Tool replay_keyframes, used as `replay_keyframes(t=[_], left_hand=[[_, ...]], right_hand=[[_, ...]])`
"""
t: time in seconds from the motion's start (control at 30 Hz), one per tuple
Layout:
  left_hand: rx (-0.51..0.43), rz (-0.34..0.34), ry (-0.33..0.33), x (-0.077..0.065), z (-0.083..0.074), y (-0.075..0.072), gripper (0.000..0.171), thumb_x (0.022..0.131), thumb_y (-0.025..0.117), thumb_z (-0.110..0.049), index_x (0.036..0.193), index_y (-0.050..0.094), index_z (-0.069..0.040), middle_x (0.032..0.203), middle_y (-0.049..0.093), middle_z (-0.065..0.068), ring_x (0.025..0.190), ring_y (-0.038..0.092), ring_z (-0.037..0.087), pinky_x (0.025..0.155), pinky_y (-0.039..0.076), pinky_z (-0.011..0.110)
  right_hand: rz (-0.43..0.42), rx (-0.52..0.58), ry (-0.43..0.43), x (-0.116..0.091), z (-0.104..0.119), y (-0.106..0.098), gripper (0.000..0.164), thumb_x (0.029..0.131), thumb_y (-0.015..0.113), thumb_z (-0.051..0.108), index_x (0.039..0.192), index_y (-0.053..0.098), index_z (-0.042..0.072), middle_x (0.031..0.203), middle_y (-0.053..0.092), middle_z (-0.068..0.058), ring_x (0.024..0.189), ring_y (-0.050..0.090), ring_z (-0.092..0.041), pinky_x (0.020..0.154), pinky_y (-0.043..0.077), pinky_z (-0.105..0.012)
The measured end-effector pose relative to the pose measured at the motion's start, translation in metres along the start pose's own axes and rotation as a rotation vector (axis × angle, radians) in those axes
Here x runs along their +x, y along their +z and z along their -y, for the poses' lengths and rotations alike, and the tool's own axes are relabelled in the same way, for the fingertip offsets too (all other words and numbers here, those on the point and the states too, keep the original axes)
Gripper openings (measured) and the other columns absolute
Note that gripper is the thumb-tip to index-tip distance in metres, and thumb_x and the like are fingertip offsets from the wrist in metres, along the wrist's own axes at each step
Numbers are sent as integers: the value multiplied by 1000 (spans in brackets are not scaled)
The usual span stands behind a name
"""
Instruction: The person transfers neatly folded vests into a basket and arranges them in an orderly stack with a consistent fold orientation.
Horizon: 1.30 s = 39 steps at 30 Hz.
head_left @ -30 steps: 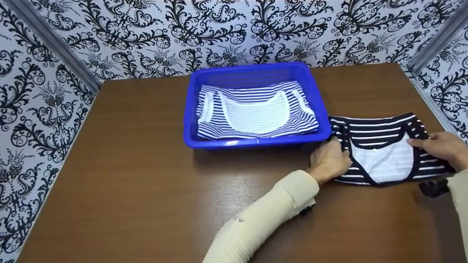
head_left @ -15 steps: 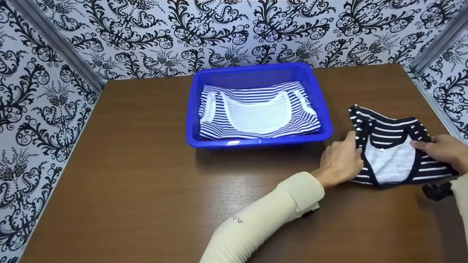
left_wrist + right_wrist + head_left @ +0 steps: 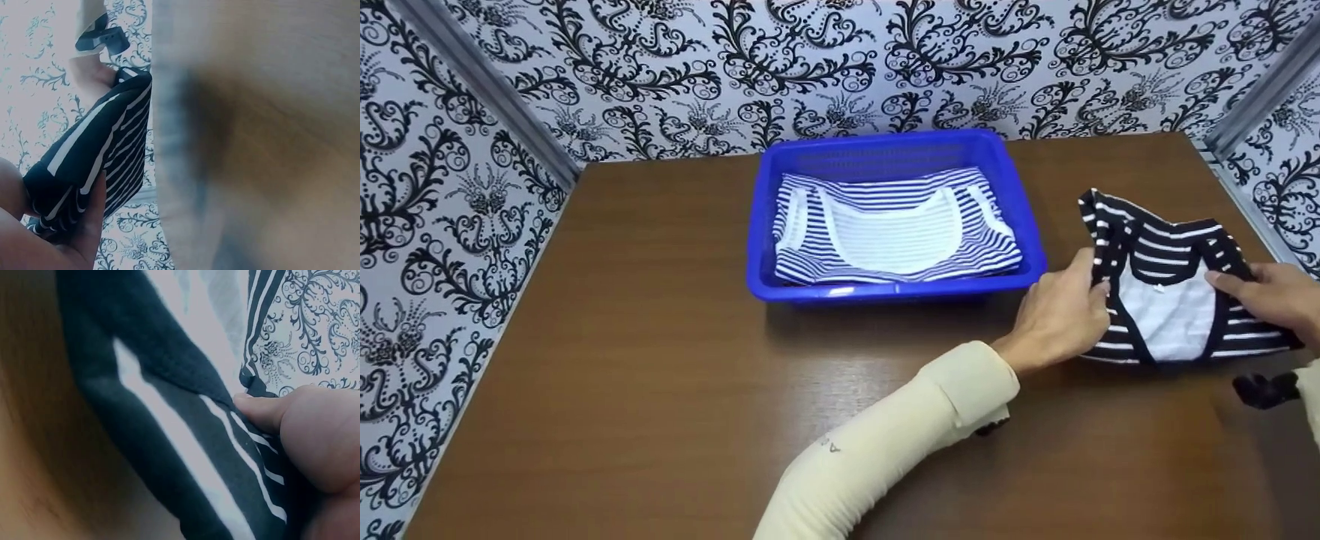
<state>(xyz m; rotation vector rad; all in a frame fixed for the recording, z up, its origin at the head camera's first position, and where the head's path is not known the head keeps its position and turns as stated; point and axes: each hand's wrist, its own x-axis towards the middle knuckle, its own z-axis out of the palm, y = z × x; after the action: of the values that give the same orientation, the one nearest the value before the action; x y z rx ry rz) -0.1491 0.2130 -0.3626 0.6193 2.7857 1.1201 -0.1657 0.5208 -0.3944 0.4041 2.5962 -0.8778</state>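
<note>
A folded black-and-white striped garment (image 3: 1174,315) with a plain white front panel is held between both hands at the right of the head view. My left hand (image 3: 1061,311) grips its left side, fingers curled round the cloth. On the opposite side my right hand (image 3: 1271,300) pinches it, thumb on the front beside the white panel. The garment's upper left corner stands up and folds inward. In the left wrist view the striped cloth (image 3: 93,146) stretches between the two hands. The right wrist view shows the thumb (image 3: 259,410) pressed on the black trim.
A blue plastic basket (image 3: 840,292) stands at the back middle of the brown table (image 3: 645,375). Inside lies a folded blue-and-white striped garment (image 3: 892,232) with a pale front panel. Patterned walls (image 3: 825,67) close off the back and sides.
The left hand has drawn the garment's left side away from the basket, toward the right, folding its upper corner up. Both hands have since raised the garment slightly in the head view.
</note>
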Motion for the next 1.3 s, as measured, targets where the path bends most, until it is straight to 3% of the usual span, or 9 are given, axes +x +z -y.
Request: replay_keyframes(t=[0.3, 0.57, 0.67, 0.9, 0.97, 1.07, 1.2, 1.3], left_hand=[[-114, -13, -11, 2, 12, -35, 32, 96, 50, -28, 127, 45, -25, 94, 65, -7, 83, 61, 6, 70, 46, 18], [-193, -46, -51, 2, 32, -70, 43, 97, 49, -26, 138, 40, -17, 125, 59, 0, 114, 55, 10, 98, 39, 19], [-228, -73, -61, 2, 40, -82, 38, 96, 50, -24, 134, 44, -18, 120, 61, 0, 111, 56, 11, 97, 41, 21], [-287, -103, -89, 0, 57, -100, 33, 96, 51, -20, 129, 48, -17, 115, 63, -1, 107, 57, 9, 94, 43, 23], [-289, -104, -97, 0, 61, -104, 31, 96, 50, -20, 127, 48, -17, 115, 63, -1, 107, 57, 10, 94, 43, 23], [-297, -100, -121, -1, 67, -111, 41, 97, 49, -21, 137, 41, -14, 129, 56, 1, 121, 49, 11, 103, 36, 23], [-286, -120, -127, -2, 76, -120, 38, 97, 48, -22, 134, 43, -15, 126, 58, 2, 120, 50, 12, 102, 37, 24], [-277, -146, -123, -3, 84, -126, 24, 97, 49, -21, 120, 50, -16, 111, 62, 0, 107, 56, 11, 94, 43, 26]], right_hand=[[-127, -59, -85, -4, 27, -2, 76, 91, 40, 59, 126, 43, -9, 82, 60, -3, 66, 52, -11, 56, 42, -26], [-131, -93, -130, -13, 65, -2, 79, 90, 37, 62, 127, 43, -8, 79, 59, -3, 66, 53, -15, 57, 41, -29], [-156, -92, -142, -15, 79, -2, 78, 90, 37, 63, 127, 45, -6, 80, 60, -3, 67, 53, -16, 57, 41, -28], [-238, -134, -222, -18, 103, 2, 68, 92, 38, 59, 106, 54, -6, 82, 61, -16, 66, 52, -20, 55, 38, -30], [-237, -127, -218, -19, 109, 3, 70, 91, 37, 61, 105, 54, -5, 80, 61, -15, 64, 53, -20, 54, 39, -31], [-241, -113, -212, -21, 119, 4, 72, 88, 38, 65, 104, 55, -3, 75, 61, -10, 61, 54, -21, 53, 40, -33], [-276, -95, -213, -22, 133, 7, 72, 86, 40, 67, 104, 57, -1, 72, 60, -4, 61, 53, -19, 55, 39, -33], [-298, -71, -211, -22, 143, 11, 71, 85, 41, 68, 104, 60, 2, 70, 60, 0, 61, 52, -17, 55, 39, -33]])
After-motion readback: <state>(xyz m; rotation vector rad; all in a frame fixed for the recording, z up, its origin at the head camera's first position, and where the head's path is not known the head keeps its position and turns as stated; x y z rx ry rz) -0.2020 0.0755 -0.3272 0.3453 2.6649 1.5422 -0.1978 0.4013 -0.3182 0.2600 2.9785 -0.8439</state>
